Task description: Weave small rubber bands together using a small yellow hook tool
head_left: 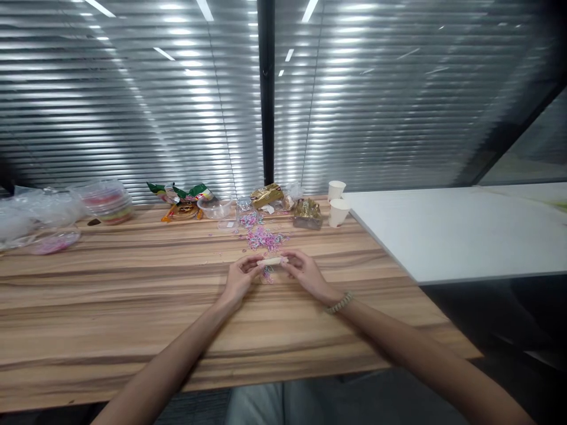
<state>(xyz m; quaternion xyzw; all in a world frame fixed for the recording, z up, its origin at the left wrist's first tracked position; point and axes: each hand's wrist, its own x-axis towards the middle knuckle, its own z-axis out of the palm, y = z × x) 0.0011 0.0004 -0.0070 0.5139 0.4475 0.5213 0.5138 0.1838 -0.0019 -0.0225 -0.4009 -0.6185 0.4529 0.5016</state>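
Between my two hands, just above the wooden table (186, 313), is a short pale cream bar (271, 261) with a little pink at its right end. The fingers of my left hand (243, 274) are closed on its left end. My right hand (305, 270) pinches the opposite end, and a beaded bracelet circles that wrist. Right behind the bar lies a loose pile of small pink, purple and pale green loops (264, 238). A smaller cluster of loops (267, 274) lies below the bar, partly hidden by it. Their exact kind is too small to make out.
Along the back stand two paper cups (339, 212), gold wrappers (267, 195), a dark box with gold wrapping (307, 213), a clear bowl (215, 208) and green snack packets (181, 195). Stacked plastic tubs (104, 200) and plastic bags (39, 212) sit left. A white table (443, 230) adjoins right.
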